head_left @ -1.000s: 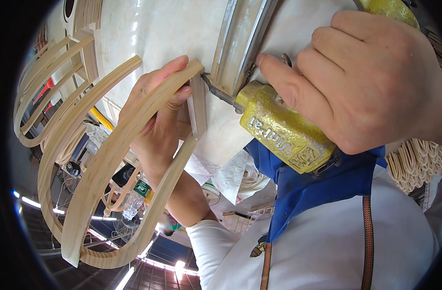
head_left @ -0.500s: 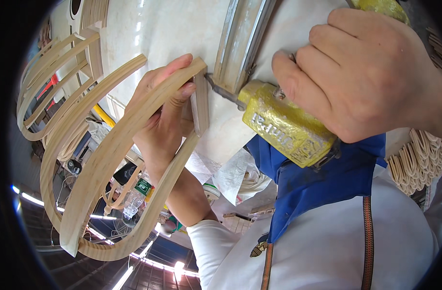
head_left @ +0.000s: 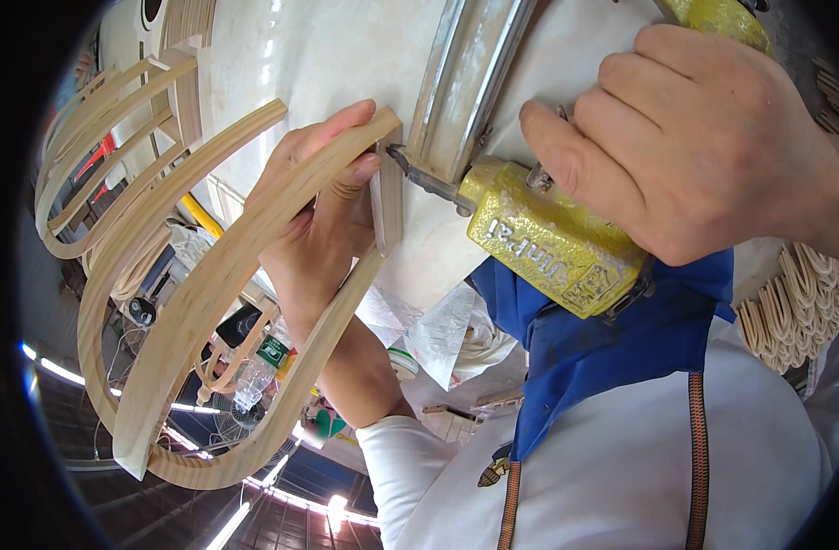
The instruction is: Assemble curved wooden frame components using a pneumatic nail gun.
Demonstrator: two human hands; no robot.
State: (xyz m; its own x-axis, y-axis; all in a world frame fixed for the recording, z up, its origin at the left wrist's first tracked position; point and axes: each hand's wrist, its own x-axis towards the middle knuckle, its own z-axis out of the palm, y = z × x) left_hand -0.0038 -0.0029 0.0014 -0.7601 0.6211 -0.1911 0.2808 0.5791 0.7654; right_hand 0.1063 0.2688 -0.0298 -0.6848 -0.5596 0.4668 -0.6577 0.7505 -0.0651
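A curved light-wood frame (head_left: 204,266), made of bent strips joined by a short crosspiece (head_left: 387,206), is gripped in my left hand (head_left: 305,220). That hand's fingers wrap round the upper end of the frame, with the thumb on its inner side. In my right hand (head_left: 685,147) is a yellow nail gun (head_left: 552,238); the fingers are closed round its handle, partly hiding it. The gun's dark nose (head_left: 424,179) points left, with its tip at the top of the crosspiece. From this view I cannot tell if they touch.
A metal rail (head_left: 470,82) runs along the pale work surface (head_left: 328,55) beside the gun. More curved wooden frames (head_left: 117,156) stand at the left. Stacked wooden strips (head_left: 795,302) lie at the right. A plastic bottle (head_left: 259,376) and white sheeting (head_left: 456,335) are behind my left arm.
The view has shifted a little, so both hands, the frame and the nail gun sit slightly farther right. Both grips are the same, and the gun's nose tip shows more plainly.
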